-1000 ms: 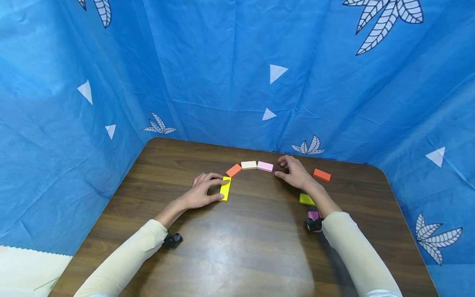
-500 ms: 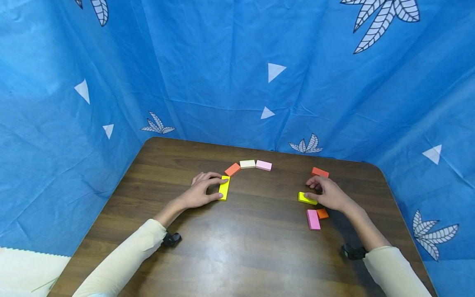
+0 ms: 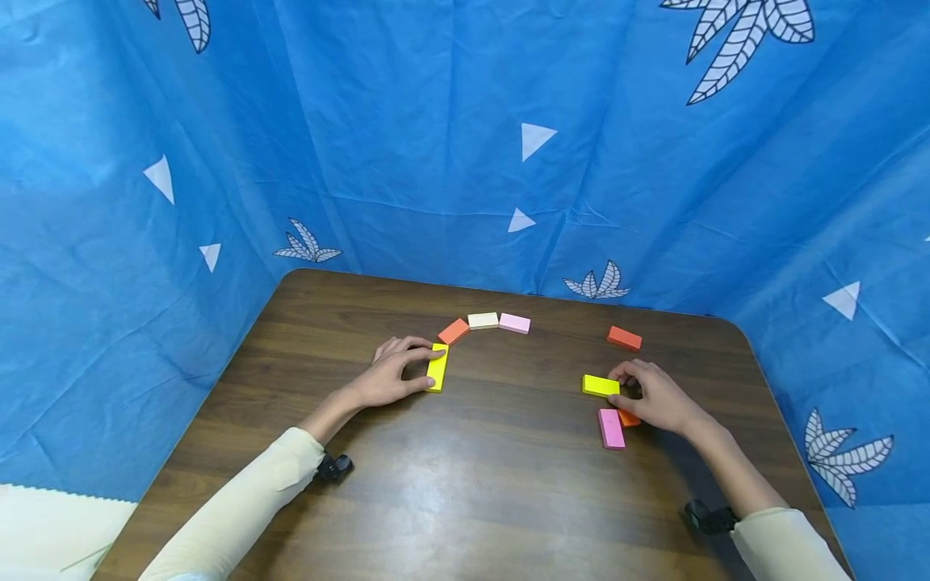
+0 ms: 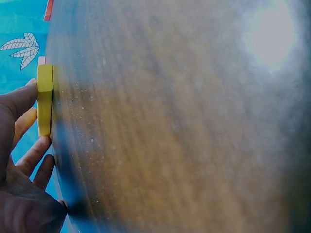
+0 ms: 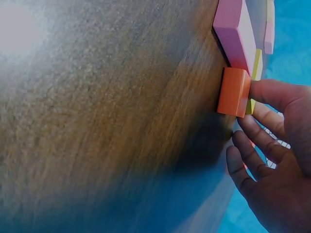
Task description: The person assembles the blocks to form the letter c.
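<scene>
On the left, a yellow block (image 3: pixel 437 368) lies flat, its long side pointing away from me. My left hand (image 3: pixel 392 374) holds it by its ends between thumb and fingers; the left wrist view shows the same yellow block (image 4: pixel 45 99) at the fingertips. Its far end meets a row of an orange block (image 3: pixel 454 332), a cream block (image 3: pixel 483 321) and a light pink block (image 3: pixel 514 323). Further right, my right hand (image 3: pixel 657 395) pinches the right end of another yellow block (image 3: pixel 600 386). In the right wrist view an orange block (image 5: pixel 234 92) partly hides that grip.
Just nearer than the right yellow block lie a pink block (image 3: pixel 611 428) and an orange block (image 3: pixel 629 418), side by side. Beyond the right hand is a red-orange block (image 3: pixel 625 338). A blue patterned cloth (image 3: pixel 407 145) hangs around the brown wooden table (image 3: pixel 450 500).
My right hand has gone from beside the light pink block back and to the right, down to the right yellow block's end. The left hand has stayed on its yellow block.
</scene>
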### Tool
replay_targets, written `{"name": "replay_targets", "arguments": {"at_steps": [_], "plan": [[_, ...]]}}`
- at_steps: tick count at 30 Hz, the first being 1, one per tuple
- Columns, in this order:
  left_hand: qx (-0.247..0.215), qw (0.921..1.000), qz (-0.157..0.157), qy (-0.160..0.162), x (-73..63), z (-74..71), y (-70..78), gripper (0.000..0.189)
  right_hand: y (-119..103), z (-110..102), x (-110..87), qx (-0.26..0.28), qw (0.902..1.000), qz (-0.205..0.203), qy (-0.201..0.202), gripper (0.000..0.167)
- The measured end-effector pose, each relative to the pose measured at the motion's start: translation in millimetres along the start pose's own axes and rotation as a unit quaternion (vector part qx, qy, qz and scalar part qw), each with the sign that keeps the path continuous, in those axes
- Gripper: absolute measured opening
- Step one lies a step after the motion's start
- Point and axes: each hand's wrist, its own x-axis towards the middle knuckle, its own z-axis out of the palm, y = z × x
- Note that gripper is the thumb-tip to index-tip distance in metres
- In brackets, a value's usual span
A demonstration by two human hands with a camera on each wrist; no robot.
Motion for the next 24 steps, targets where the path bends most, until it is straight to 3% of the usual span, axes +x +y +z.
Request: {"name": "replay_targets", "arguments": {"at_steps": [11,24], "plan": [[0.0,1.0,0.002,-0.002,-0.5,-0.2,1.0,0.053,-1,0,-1.3,-0.005,0.9997,0.014,0.021,0.029],[-0.01,0.9999,0.004,-0.004,-1.2,-1.5,0.1,0.054,-29,10,-2.0,-0.005,0.9988,-0.002,0.048,0.03]]}}
